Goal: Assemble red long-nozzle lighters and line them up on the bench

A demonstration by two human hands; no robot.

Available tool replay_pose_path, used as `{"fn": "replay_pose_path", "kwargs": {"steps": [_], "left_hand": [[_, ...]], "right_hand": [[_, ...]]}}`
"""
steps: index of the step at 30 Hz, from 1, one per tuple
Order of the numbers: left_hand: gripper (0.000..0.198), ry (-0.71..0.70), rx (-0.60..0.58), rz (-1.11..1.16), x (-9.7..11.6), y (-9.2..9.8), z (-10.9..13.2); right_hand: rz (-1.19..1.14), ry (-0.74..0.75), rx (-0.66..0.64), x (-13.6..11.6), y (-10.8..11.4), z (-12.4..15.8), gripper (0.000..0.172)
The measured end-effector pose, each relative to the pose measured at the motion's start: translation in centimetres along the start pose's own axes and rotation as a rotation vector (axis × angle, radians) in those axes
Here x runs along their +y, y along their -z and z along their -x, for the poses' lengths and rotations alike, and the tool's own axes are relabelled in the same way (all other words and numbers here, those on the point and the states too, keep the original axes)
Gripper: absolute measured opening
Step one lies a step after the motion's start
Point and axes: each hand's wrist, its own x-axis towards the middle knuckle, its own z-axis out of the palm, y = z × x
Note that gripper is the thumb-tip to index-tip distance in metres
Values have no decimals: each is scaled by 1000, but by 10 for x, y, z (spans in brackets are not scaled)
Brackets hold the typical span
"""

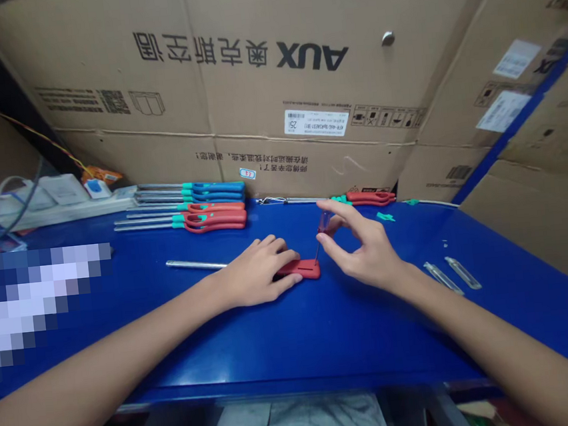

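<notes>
A red long-necked lighter (305,268) lies flat on the blue table, its metal tube pointing left. My left hand (262,270) is wrapped over its handle and presses it down; the handle's middle is hidden under the fingers. In my right hand (367,245) is a small screwdriver (323,222), its clear reddish handle pinched between thumb and fingers. The screwdriver stands nearly upright, slightly tilted, with its tip at the right end of the red handle. Whether the tip sits in a screw is too small to tell.
Several blue lighters (219,191) and red lighters (217,218) lie stacked at the back left, beside a power strip (87,206). More red lighter parts (370,197) rest along the cardboard wall (256,128). Two clear capsules (463,273) and green bits (385,216) lie to the right.
</notes>
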Motion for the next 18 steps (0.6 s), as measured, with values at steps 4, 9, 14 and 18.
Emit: {"fn": "replay_pose_path", "kwargs": {"steps": [4,9,14,18], "left_hand": [[39,-4,-2,-5,0,0,0],[38,-6,-2,-7,0,0,0],[39,-5,-7,-7,0,0,-1],[40,-1,-11,-6,0,0,-1]], "right_hand": [[17,5,23,0,-1,1,47],[23,21,41,1,-3,2,46],[-125,-46,22,-1,-3,3,47],[-157,-82,11,-1,-4,2,46]]}}
